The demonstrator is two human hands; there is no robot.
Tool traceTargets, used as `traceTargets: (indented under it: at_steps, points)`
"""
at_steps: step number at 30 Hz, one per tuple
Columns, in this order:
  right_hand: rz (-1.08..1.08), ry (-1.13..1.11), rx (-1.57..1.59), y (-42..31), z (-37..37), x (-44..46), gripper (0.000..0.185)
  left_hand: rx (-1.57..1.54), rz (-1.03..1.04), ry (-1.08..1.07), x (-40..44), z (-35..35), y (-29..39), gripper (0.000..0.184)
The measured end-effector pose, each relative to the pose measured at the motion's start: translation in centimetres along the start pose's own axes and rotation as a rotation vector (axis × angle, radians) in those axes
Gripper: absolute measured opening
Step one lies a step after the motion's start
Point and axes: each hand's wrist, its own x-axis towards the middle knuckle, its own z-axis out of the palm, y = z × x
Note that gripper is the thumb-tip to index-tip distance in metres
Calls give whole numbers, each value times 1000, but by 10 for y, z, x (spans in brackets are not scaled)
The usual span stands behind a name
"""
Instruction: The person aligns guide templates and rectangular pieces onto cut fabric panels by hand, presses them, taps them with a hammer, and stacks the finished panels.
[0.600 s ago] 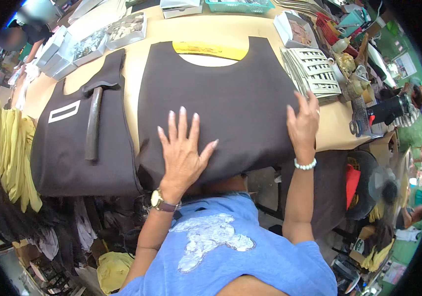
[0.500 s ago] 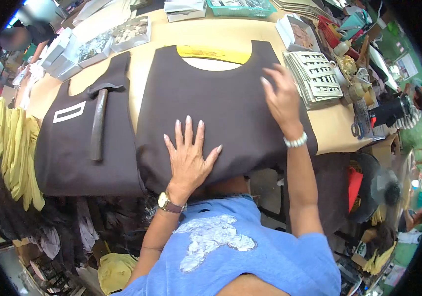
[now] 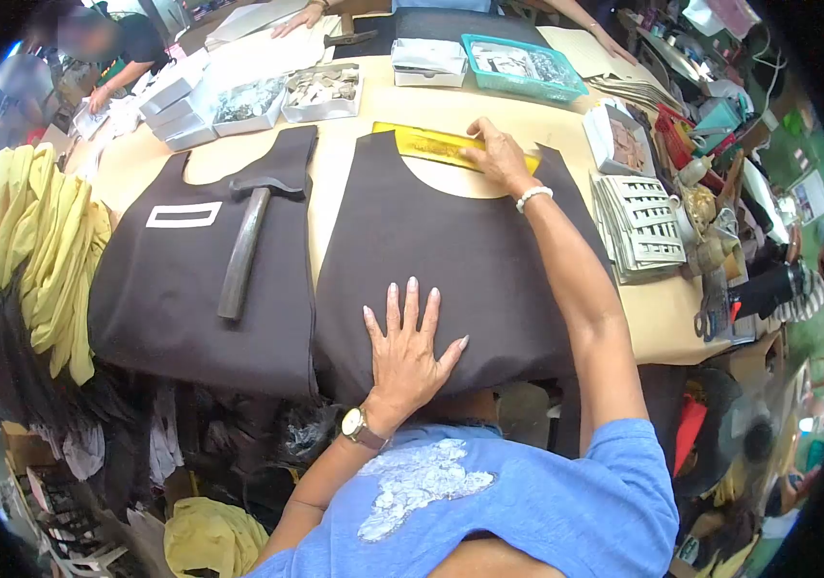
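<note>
The dark fabric [image 3: 451,260] could be dragged askew if the yellow strip [image 3: 422,144] is pulled while caught at the neckline [image 3: 412,180]. The fabric is covered by the flat, spread left hand [image 3: 402,364]; the strip is reached by the half-curled right hand [image 3: 503,162], whose grip cannot be confirmed.

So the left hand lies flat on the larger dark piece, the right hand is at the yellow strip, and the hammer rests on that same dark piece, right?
Not the hammer: the head view shows it on the other dark piece, beside the white rectangular outline.
</note>
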Motion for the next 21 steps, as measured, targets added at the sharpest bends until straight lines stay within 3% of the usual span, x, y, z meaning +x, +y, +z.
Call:
traceTargets:
  at_steps: [3,6,7,9,15,17,18,21]
  points:
    - [-58,136,84,-18,-17,28,17,-7,-13,15,-1,-1,1,69]
    - [-404,505,71,-35,-52,59,16,-7,-19,7,-4,-2,1,69]
    - [-266,380,132,-59,-78,49,15,-11,-18,2,-2,-2,2,69]
    - [-234,312,260,-75,-99,33,15,-15,-18,5,-1,-2,2,69]
    - [-259,81,67,-74,-85,-62,17,17,-19,-8,0,-2,2,71]
    - [-253,188,-89,-50,-67,-88,20,61,-15,-38,2,-9,4,71]
    - [-115,162,-59,-41,-66,-100,22,102,-8,-59,7,-18,6,68]
    - [112,363,11,-21,-70,-126,23,179,33,-110,37,-38,2,65]
